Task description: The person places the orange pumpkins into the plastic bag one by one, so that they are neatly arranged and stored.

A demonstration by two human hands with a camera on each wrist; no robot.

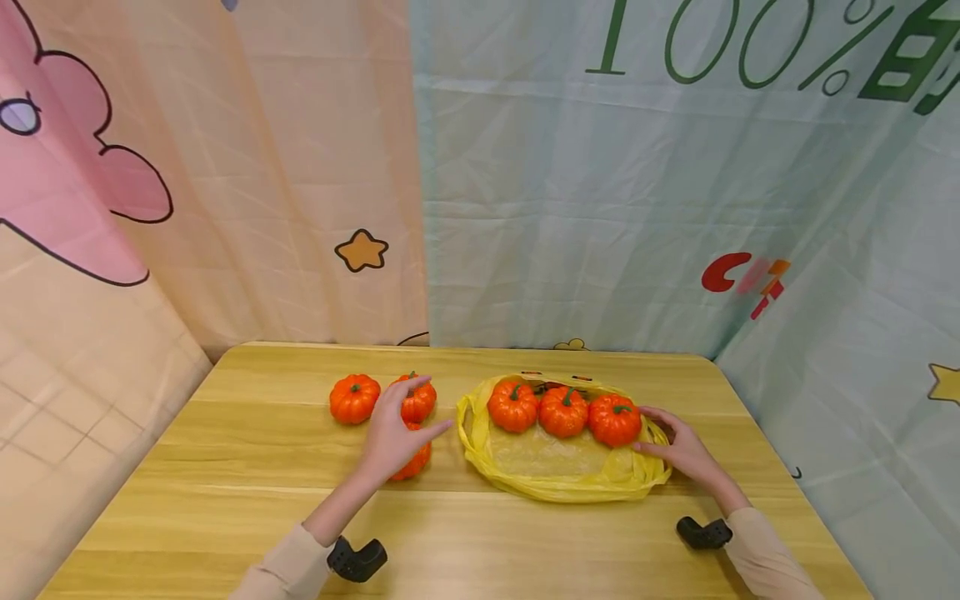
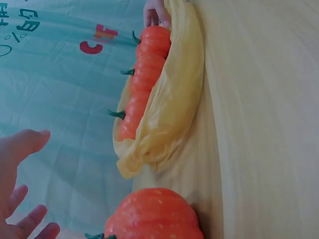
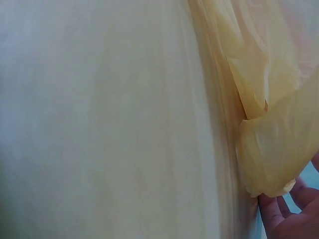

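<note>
While left hand [image 1: 392,437] hangs near three loose pumpkins [image 1: 355,400] on table [image 1: 225,467], thumb and fingers spread wide, holding nothing, I see right hand [image 1: 684,450] at right rim of yellow bag [image 1: 555,490], beside row of three bagged pumpkins [image 1: 564,413]; whether it grips anything, cannot tell.

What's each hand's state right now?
Left hand: open, holding nothing.
Right hand: at the right end of the yellow bag; can't tell whether it's gripping.

Yellow bag [image 1: 562,489]: open, lower centre-right
Bagged pumpkins [image 1: 564,414]: three, orange, in a row
Loose pumpkins [image 1: 354,402]: three, lower centre-left
</note>
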